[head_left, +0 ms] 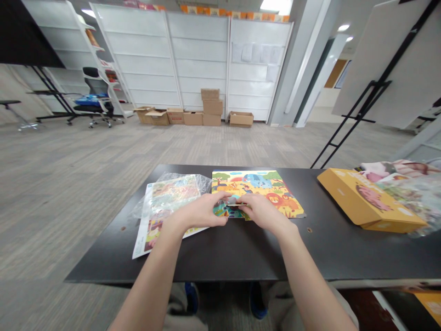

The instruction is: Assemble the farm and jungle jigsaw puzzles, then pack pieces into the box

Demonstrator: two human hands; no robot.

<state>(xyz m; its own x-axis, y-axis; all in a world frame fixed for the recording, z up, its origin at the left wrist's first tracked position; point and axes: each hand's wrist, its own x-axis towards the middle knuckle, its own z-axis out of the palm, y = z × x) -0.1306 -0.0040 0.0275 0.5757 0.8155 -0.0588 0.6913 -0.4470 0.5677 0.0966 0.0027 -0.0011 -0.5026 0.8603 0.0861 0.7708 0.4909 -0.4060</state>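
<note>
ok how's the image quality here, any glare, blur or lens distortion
All in the head view: the ceiling light is blown out white; clear plastic at left glints; the white shelving splays outward toward its top; the small piece between the fingers is too soft to make out.

The counter (241, 253) is smooth, with a soft satin sheen. The animal picture board (263, 186) looks like printed card, smooth-faced. The plastic bag (205, 183) is clear, crinkled and glossy; the printed sheet (142, 236) is thin paper. The yellow box (347, 195) is smooth cardboard, the brown cartons (212, 108) (plain corrugated board, by the look) are matt, and the floor (103, 193) resembles matt carpet.
</note>
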